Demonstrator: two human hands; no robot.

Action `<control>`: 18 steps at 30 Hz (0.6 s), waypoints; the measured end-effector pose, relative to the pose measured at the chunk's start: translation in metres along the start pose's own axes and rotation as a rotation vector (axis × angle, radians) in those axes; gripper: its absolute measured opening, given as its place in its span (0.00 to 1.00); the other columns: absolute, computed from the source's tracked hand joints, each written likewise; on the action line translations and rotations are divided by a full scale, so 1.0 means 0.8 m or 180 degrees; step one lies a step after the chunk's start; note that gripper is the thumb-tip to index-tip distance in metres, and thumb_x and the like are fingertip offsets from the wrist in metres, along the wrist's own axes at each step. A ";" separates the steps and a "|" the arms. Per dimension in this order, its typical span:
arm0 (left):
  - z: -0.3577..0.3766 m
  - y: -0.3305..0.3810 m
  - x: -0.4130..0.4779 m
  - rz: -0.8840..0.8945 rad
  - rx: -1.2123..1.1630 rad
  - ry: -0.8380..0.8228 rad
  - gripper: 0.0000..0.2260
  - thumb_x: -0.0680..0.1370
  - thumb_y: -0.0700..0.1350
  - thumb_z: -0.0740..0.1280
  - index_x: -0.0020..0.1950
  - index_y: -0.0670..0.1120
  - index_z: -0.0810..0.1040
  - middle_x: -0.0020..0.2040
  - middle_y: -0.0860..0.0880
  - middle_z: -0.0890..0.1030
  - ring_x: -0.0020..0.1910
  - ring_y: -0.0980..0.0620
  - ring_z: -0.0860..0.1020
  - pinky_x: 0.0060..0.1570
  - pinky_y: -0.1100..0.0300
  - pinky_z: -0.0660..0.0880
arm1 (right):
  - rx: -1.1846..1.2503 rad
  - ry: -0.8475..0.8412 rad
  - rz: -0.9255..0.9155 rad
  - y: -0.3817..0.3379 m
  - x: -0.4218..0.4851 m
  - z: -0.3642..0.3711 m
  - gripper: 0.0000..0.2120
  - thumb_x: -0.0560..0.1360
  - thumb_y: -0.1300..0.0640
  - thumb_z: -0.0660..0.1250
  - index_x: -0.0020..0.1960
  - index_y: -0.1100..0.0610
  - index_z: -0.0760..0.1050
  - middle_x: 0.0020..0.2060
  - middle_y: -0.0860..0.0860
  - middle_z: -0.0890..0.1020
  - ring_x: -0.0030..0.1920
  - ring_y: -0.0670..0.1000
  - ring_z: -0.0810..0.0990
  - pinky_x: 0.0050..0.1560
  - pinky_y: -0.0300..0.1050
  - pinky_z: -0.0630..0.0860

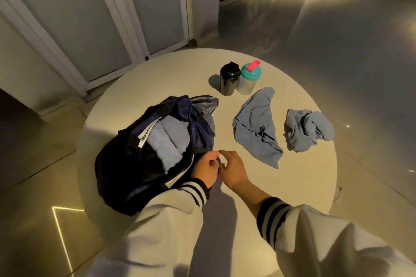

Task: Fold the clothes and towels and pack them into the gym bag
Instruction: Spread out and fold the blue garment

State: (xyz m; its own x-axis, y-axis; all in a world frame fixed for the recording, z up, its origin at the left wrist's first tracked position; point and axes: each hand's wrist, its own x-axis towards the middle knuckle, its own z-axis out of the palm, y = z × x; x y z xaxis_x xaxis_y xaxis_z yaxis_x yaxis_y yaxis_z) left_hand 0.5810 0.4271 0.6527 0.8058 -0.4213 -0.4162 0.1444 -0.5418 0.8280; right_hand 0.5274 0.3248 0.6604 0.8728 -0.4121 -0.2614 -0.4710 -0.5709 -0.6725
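The two hands meet at the near right rim of the gym bag point(126, 164), almost touching each other. The left hand point(205, 170) has its fingers curled over the dark rim fabric and grips it. The right hand point(234, 171) sits just beside it with forefinger and thumb bent toward each other. Whether they pinch anything cannot be told, since the spot between the hands is in shadow. Both arms wear pale sleeves point(171, 220) with black-and-white striped cuffs.

The bag lies on the left part of the round table point(292, 87), its near end reaching the table's near left edge. It is dark navy, soft and slumped, with its mouth gaping wide open upward. A black strap with a white printed label point(147, 134) crosses the opening. Inside it lie folded light blue cloths point(167, 141), flat and side by side.

Right of the bag, toward the middle of the table, a light blue towel point(257, 128) lies loose and unfolded, rumpled along its near end. A second light blue cloth point(308, 129) is bunched in a heap near the right edge, apart from the first.

Toward the far edge stand a black bottle point(229, 80) and a clear shaker bottle point(248, 78) with a teal lid and pink cap, touching each other.
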 end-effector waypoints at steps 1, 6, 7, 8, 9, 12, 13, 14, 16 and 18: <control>0.015 0.002 0.004 0.0028 0.0066 -0.0071 0.16 0.82 0.37 0.59 0.67 0.46 0.76 0.60 0.47 0.79 0.58 0.48 0.76 0.57 0.61 0.71 | -0.0050 -0.0009 0.0036 0.015 0.001 -0.006 0.21 0.78 0.63 0.64 0.71 0.59 0.72 0.67 0.60 0.75 0.67 0.61 0.72 0.67 0.49 0.66; 0.090 -0.003 0.033 0.0197 0.0255 -0.0157 0.17 0.84 0.37 0.57 0.72 0.46 0.73 0.66 0.44 0.76 0.62 0.45 0.76 0.55 0.65 0.70 | -0.0665 0.0038 0.0090 0.106 0.024 -0.023 0.24 0.77 0.58 0.67 0.72 0.59 0.71 0.71 0.61 0.71 0.72 0.63 0.67 0.68 0.55 0.65; 0.107 -0.008 0.038 0.0223 0.0346 -0.0219 0.18 0.84 0.38 0.58 0.73 0.47 0.72 0.68 0.45 0.75 0.63 0.45 0.75 0.57 0.62 0.71 | -0.0878 0.0043 0.0128 0.123 0.027 -0.025 0.25 0.78 0.55 0.66 0.74 0.56 0.69 0.74 0.59 0.66 0.75 0.63 0.62 0.70 0.58 0.63; 0.121 -0.014 0.041 0.0260 0.0427 -0.0297 0.18 0.84 0.38 0.58 0.74 0.48 0.71 0.70 0.45 0.74 0.65 0.45 0.74 0.59 0.61 0.71 | -0.1041 0.0011 0.0207 0.140 0.032 -0.026 0.26 0.79 0.52 0.64 0.76 0.53 0.65 0.77 0.57 0.60 0.78 0.62 0.55 0.72 0.60 0.59; 0.135 -0.024 0.044 0.0276 0.0547 -0.0346 0.19 0.83 0.38 0.58 0.74 0.48 0.70 0.71 0.45 0.72 0.67 0.45 0.72 0.62 0.60 0.69 | -0.1153 -0.0086 0.0327 0.156 0.036 -0.025 0.26 0.81 0.49 0.62 0.77 0.50 0.62 0.79 0.54 0.55 0.79 0.59 0.49 0.73 0.63 0.54; 0.159 -0.065 0.043 0.0361 0.0901 -0.0095 0.20 0.83 0.41 0.59 0.76 0.51 0.68 0.76 0.51 0.66 0.76 0.49 0.62 0.75 0.54 0.59 | -0.1315 -0.0182 0.0423 0.198 0.041 -0.019 0.19 0.81 0.45 0.58 0.70 0.48 0.65 0.75 0.51 0.57 0.76 0.56 0.49 0.69 0.63 0.54; 0.164 -0.077 0.039 0.0414 0.0841 0.0017 0.20 0.84 0.41 0.59 0.76 0.52 0.68 0.76 0.52 0.66 0.76 0.50 0.61 0.76 0.53 0.58 | -0.1305 -0.0123 0.0344 0.210 0.040 -0.016 0.19 0.80 0.45 0.59 0.69 0.49 0.65 0.72 0.50 0.59 0.74 0.56 0.52 0.68 0.64 0.55; 0.169 -0.088 0.037 0.0520 0.0740 0.0131 0.20 0.84 0.42 0.59 0.76 0.53 0.68 0.76 0.52 0.67 0.76 0.52 0.61 0.76 0.52 0.58 | -0.1250 -0.0012 0.0237 0.222 0.040 -0.013 0.19 0.80 0.46 0.59 0.68 0.50 0.66 0.70 0.49 0.62 0.73 0.56 0.55 0.67 0.64 0.57; 0.178 -0.101 0.030 0.0679 0.0612 0.0295 0.20 0.84 0.43 0.60 0.76 0.54 0.68 0.75 0.53 0.68 0.76 0.53 0.61 0.76 0.52 0.59 | -0.1145 0.0371 -0.0051 0.238 0.038 -0.003 0.17 0.78 0.50 0.58 0.64 0.55 0.71 0.65 0.51 0.70 0.67 0.59 0.66 0.62 0.60 0.64; 0.187 -0.108 0.028 0.0713 0.0352 0.0529 0.19 0.83 0.45 0.60 0.74 0.57 0.69 0.71 0.55 0.71 0.73 0.53 0.65 0.74 0.52 0.64 | -0.0880 0.0686 -0.0370 0.240 0.026 0.014 0.15 0.73 0.54 0.58 0.54 0.58 0.77 0.55 0.53 0.79 0.55 0.62 0.75 0.51 0.53 0.69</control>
State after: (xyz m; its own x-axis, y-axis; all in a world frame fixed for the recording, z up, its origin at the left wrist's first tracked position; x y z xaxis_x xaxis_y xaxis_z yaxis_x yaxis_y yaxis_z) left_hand 0.5008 0.3558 0.5160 0.8948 -0.4194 -0.1530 -0.1036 -0.5285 0.8426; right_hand 0.4566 0.2145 0.5181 0.8894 -0.4566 -0.0226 -0.4127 -0.7808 -0.4690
